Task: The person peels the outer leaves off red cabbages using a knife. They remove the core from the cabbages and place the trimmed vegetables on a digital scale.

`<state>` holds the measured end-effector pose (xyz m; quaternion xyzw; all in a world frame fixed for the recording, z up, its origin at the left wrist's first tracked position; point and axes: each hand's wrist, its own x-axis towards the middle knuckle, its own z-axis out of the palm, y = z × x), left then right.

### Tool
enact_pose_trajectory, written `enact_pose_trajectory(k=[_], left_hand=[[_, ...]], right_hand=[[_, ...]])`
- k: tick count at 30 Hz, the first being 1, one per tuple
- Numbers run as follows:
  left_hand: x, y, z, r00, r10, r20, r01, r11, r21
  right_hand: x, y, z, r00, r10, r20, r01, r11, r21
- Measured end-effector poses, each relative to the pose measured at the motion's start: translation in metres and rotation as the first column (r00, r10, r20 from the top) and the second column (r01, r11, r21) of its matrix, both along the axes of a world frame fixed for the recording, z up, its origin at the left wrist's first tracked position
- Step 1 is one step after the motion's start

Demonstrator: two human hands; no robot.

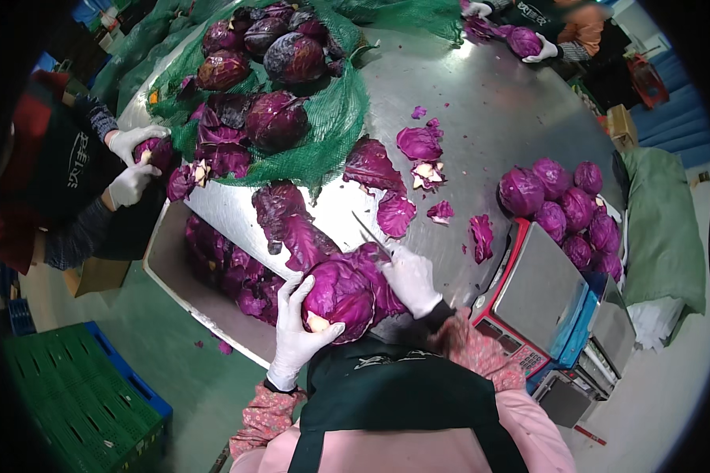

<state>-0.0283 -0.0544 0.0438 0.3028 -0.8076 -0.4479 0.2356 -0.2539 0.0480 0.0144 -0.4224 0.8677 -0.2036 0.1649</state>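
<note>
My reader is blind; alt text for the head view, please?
A gloved left hand holds a purple cabbage at a metal table; the right hand holds a knife. Loose leaves lie ahead, cabbages sit on green netting at upper left, more cabbages beside a scale at right. A co-worker at left holds another cabbage.
</note>
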Motion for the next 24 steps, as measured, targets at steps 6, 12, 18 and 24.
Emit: enact_pose_trajectory(k=[6, 12, 18, 24], left_hand=[[0.002, 0.012, -0.034, 0.906, 0.395, -0.155, -0.31, 0.865, 0.395], [-0.009, 0.006, -0.024, 0.887, 0.458, -0.067, -0.371, 0.79, 0.488], [-0.035, -0.018, 0.031, 0.971, 0.202, 0.126, -0.187, 0.975, -0.121], [-0.054, -0.019, 0.037, 0.914, 0.135, 0.384, -0.015, 0.954, -0.298]], right_hand=[[-0.012, 0.004, 0.02, 0.975, -0.169, 0.145, 0.158, 0.984, 0.086], [0.036, 0.003, 0.028, 0.73, -0.02, 0.684, 0.157, 0.978, -0.139], [0.046, 0.012, 0.009, 0.823, 0.073, 0.563, 0.034, 0.983, -0.178], [0.031, -0.011, 0.049, 0.914, 0.04, 0.405, -0.087, 0.991, 0.099]])
